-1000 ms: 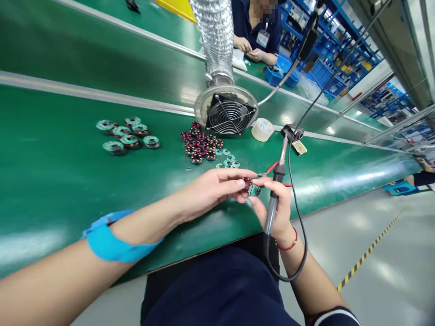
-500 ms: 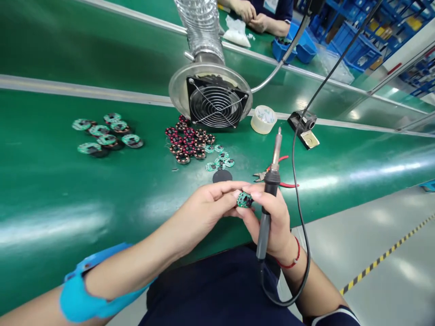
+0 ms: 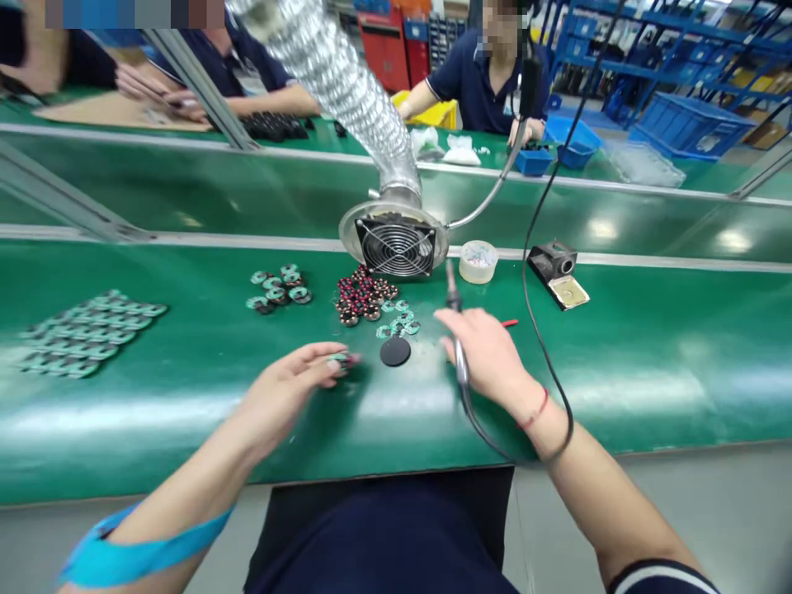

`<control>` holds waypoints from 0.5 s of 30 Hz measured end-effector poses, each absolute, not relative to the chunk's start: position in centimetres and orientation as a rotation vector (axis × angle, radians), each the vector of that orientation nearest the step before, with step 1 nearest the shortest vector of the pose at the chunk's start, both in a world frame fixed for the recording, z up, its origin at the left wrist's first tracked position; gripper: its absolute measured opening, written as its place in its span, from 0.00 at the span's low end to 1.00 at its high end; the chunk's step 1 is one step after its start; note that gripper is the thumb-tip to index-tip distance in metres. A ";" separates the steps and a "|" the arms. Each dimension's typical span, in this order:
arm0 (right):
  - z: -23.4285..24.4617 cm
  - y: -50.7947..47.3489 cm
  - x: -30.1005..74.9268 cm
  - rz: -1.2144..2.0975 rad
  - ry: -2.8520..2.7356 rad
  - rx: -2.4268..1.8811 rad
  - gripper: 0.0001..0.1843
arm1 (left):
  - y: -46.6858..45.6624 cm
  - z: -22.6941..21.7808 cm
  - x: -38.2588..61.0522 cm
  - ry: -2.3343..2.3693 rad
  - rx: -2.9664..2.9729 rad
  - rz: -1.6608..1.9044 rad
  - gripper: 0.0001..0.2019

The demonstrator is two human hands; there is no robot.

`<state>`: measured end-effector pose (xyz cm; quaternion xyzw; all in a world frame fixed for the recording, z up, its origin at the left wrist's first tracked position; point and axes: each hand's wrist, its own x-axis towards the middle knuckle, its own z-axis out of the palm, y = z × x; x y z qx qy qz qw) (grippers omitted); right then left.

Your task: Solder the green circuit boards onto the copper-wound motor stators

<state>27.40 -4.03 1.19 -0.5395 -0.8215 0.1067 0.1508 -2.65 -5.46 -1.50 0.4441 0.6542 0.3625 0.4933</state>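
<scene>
Left hand (image 3: 288,389): grip pinched on small round coil part (image 3: 344,360), green and red, blurred, low over glossy green surface (image 3: 649,363), just left of flat black disc (image 3: 394,351). Right hand (image 3: 490,356): grip wrapped on soldering iron (image 3: 451,299), slim dark barrel; handle mostly hidden under palm, cable loops past wrist. Heap of copper-wound rings (image 3: 362,295) beyond, before mesh-grilled fan (image 3: 396,246). Part detail unreadable.

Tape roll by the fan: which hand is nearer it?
Right. The right hand, holding a soldering iron, sits in front of the tape roll; the left hand, pinching a small part, is farther left.
</scene>
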 end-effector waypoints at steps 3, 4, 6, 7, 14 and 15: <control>1.0 0.8 29.8 0.264 -2.278 -1.721 0.21 | -6.3 -2.2 -6.1 1.741 1.036 0.965 0.24; 0.6 1.9 30.4 0.279 -2.268 -1.745 0.20 | -6.7 -2.4 -6.8 1.782 1.026 0.984 0.21; -0.6 3.1 31.1 0.298 -2.246 -1.744 0.24 | -7.4 -2.9 -7.5 1.891 0.992 1.022 0.15; -1.2 3.2 31.4 0.300 -2.223 -1.728 0.27 | -7.4 -3.1 -7.6 1.945 0.981 1.030 0.12; -4.3 3.0 31.8 0.267 -2.029 -1.577 0.29 | -1.0 -4.2 -7.8 2.258 0.910 1.038 0.21; -4.6 3.2 31.8 0.263 -2.013 -1.544 0.28 | 0.0 -4.2 -7.9 2.290 0.933 1.060 0.21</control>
